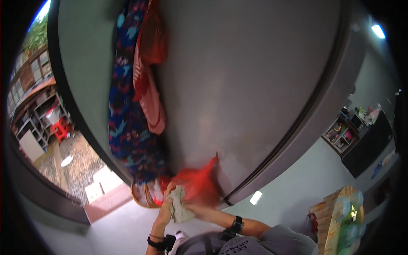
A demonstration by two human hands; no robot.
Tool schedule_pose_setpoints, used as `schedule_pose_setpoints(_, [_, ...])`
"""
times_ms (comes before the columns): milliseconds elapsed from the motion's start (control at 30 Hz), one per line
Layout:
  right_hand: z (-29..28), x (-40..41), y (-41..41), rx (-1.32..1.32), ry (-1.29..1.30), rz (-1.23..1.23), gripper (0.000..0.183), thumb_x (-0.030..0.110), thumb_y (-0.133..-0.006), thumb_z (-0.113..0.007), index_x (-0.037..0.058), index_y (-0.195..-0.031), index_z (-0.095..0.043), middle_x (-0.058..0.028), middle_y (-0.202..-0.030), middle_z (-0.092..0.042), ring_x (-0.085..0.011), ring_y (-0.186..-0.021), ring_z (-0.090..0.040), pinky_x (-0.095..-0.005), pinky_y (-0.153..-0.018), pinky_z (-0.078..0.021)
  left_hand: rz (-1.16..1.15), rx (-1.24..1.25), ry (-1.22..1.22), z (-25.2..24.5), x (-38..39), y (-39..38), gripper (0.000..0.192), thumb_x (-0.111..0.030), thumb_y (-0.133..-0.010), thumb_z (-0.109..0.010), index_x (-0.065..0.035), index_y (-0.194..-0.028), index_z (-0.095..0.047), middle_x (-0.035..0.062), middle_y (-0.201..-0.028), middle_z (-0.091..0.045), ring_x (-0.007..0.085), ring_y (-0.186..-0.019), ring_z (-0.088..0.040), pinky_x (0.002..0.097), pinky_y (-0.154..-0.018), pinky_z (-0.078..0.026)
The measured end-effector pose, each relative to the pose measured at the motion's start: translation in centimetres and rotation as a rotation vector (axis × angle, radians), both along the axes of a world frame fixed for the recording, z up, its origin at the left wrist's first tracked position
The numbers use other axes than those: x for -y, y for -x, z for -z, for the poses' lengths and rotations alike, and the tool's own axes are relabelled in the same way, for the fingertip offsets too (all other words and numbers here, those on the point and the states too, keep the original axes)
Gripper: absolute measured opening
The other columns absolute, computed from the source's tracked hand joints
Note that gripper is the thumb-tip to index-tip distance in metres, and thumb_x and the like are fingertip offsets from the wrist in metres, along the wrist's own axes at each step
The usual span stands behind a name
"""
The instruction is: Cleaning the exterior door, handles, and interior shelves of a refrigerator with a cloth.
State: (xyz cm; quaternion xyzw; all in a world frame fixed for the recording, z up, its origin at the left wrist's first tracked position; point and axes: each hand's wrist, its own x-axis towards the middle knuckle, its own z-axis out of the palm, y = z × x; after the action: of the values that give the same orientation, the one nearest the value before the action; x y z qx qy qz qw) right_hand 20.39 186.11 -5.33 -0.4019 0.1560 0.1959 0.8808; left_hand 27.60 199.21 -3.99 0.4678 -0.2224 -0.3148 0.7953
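A crumpled pale grey-green cloth (180, 207) is bunched between my hands, low in front of my body. My left hand (165, 207) grips its left side. Blurred and partly behind the cloth, my right hand (191, 208) is at its right side; its fingers cannot be made out. Just beyond the hands, a red plastic bag (200, 186) hangs from a small hook on the grey wall. Above and to the left hang a dark blue patterned cloth (124, 105) and a pink striped cloth (153, 111), with another red bag (154, 44) over them.
A round basket (137, 199) holding plastic bags stands on the floor beside the wall. At left, a doorway opens onto gravel with a red stool (61, 129). A wooden table (325, 210) carrying large clear bottles is at lower right; a dark cabinet (366, 143) stands farther back.
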Motion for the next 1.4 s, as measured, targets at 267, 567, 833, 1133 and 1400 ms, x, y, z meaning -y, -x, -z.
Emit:
schedule_pose_setpoints(267, [-4.3, -1.5, -0.2, 0.228, 0.955, 0.409, 0.027, 0.014, -0.08, -0.056, 0.0038, -0.105, -0.055, -0.0045, -0.09, -0.06, -0.0134, -0.079, -0.057, -0.0262, -0.068, -0.0469, 0.271, 0.089, -0.248, 3.4, -1.8, -4.3, 0.052, -0.012, -0.086, -0.029, -0.0035, -0.136, -0.016, 0.0124, -0.133, -0.03, 0.0218, -0.122, -0.028, 0.0284, -0.101, -0.021])
schedule_pose_setpoints(567, [-6.0, -2.0, -0.1, 0.32, 0.933, 0.604, 0.028, 0.013, -0.079, -0.058, 0.0049, -0.105, -0.055, -0.0036, -0.086, -0.06, -0.0114, -0.07, -0.057, -0.0238, -0.063, -0.047, -0.069, 0.161, -0.167, 9.2, 0.5, -5.5, 0.066, 0.002, -0.072, -0.056, -0.0103, -0.131, -0.03, 0.0106, -0.122, -0.043, 0.0216, -0.104, -0.046, 0.0311, -0.085, -0.042])
schedule_pose_setpoints(833, [-9.9, -3.1, -2.0, 0.743, 1.511, 0.066, 0.037, 0.027, -0.078, -0.058, 0.0069, -0.108, -0.055, -0.0108, -0.094, -0.057, -0.0236, -0.068, -0.057, -0.0303, -0.058, -0.0473, 0.341, 0.114, -0.134, 3.0, 1.2, -5.0, 0.059, -0.011, -0.078, -0.056, -0.0115, -0.131, -0.028, 0.0122, -0.126, -0.038, 0.0237, -0.114, -0.038, 0.0335, -0.094, -0.033])
schedule_pose_setpoints(1133, [-18.7, 3.3, 7.8, 0.76, 2.494, 1.267, 0.028, 0.009, -0.062, -0.064, 0.0043, -0.089, -0.062, -0.0113, -0.084, -0.051, -0.0319, -0.088, -0.048, -0.0395, -0.077, -0.0394, 0.053, 0.369, 0.216, -10.1, 1.7, -13.9, 0.05, -0.017, -0.081, -0.051, -0.0059, -0.126, -0.032, 0.0115, -0.122, -0.041, 0.0246, -0.111, -0.04, 0.0342, -0.092, -0.034])
schedule_pose_setpoints(1400, [-17.8, 6.8, 6.4, 0.443, 2.642, 1.183, 0.047, 0.011, -0.066, -0.063, 0.0033, -0.111, -0.052, -0.0185, -0.122, -0.023, -0.0452, -0.12, -0.014, -0.0506, -0.098, -0.0215, -0.9, 1.43, 0.248, -40.8, 20.9, -17.4, 0.047, -0.022, -0.079, -0.048, -0.0043, -0.122, -0.04, 0.0184, -0.126, -0.037, 0.0369, -0.117, -0.03, 0.0462, -0.095, -0.025])
